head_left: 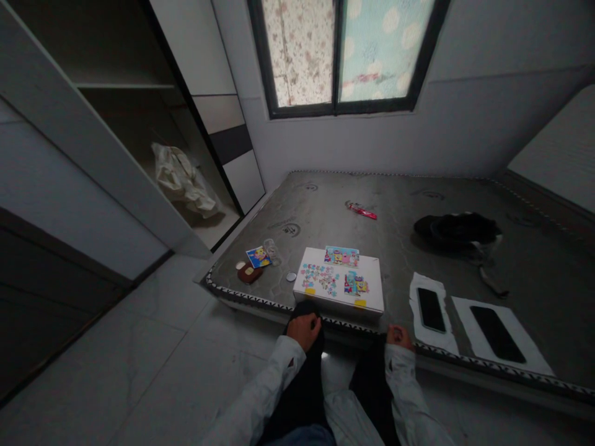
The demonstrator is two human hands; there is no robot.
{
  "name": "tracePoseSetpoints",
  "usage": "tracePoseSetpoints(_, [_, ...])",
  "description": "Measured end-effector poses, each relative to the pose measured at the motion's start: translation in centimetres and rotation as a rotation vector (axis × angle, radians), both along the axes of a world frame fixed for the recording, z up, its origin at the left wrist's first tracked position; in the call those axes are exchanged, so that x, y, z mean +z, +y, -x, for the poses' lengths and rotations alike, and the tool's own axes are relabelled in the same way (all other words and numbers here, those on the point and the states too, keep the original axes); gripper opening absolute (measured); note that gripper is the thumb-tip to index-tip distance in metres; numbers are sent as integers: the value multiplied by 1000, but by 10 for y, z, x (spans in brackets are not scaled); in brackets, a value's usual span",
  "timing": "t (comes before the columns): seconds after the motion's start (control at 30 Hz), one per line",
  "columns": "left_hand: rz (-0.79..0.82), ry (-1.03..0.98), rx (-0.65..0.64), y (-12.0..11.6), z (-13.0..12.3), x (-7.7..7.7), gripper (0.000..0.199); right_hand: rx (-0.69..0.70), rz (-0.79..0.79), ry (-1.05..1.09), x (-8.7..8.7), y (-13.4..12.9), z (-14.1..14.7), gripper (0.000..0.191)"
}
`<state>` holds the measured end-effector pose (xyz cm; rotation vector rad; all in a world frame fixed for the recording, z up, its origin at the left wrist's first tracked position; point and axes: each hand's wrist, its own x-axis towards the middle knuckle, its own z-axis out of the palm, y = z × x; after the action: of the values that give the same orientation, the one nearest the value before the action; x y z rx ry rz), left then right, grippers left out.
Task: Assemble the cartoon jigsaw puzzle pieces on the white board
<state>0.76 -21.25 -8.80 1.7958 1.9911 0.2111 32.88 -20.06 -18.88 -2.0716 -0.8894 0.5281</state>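
Note:
My left hand [304,331] rests on my left knee, its fingers curled in with nothing seen in them. Near the bed's front edge, beside my right knee, is my right hand [400,336], also closed, with no object showing. A white box [337,297] lies on the grey mattress [325,217] just beyond my hands. On its lid are a cartoon card [342,256], a second cartoon piece [356,284] and small scattered colourful pieces [318,279]. Left of the box sit a round silvery disc [290,277], a brown item [250,273] and a blue-yellow card [258,256].
Two phones [431,310] [497,334] lie on white sheets at the right. Behind them is a dark bag-like item [458,231]. A red packet [362,212] lies farther back. An open wardrobe at the left holds a pale bag [183,181].

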Motion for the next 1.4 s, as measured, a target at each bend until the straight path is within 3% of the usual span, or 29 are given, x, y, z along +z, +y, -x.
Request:
tracePoseSetpoints(0.1, [-30,-31,15,18,9,6,36,53,-2,22,-5,-2,-5,73])
tracePoseSetpoints(0.2, [-78,-20,62,56,26,15,36,103,26,48,-7,-4,-12,81])
tracePoseSetpoints(0.37, [-90,12,55,130,55,23,29,210,19,82,-10,-8,-18,82])
tracePoseSetpoints(0.5, [-69,37,8,164,67,24,34,251,-5,58,-18,-10,-21,81])
tracePoseSetpoints(0.7, [-47,62,-29,177,72,22,34,263,26,57,-24,-11,-22,79])
tracePoseSetpoints(0.87, [-52,73,-33,174,71,19,34,277,8,-12,-11,-18,-13,64])
tracePoseSetpoints(1.03, [-37,85,-52,177,69,22,33,301,40,-38,-2,-19,-8,65])
tracePoseSetpoints(1.27, [50,112,-107,194,68,30,35,309,76,39,-13,-11,-19,79])
tracePoseSetpoints(1.4, [81,121,-128,200,69,29,38,318,88,46,-16,-9,-21,78])
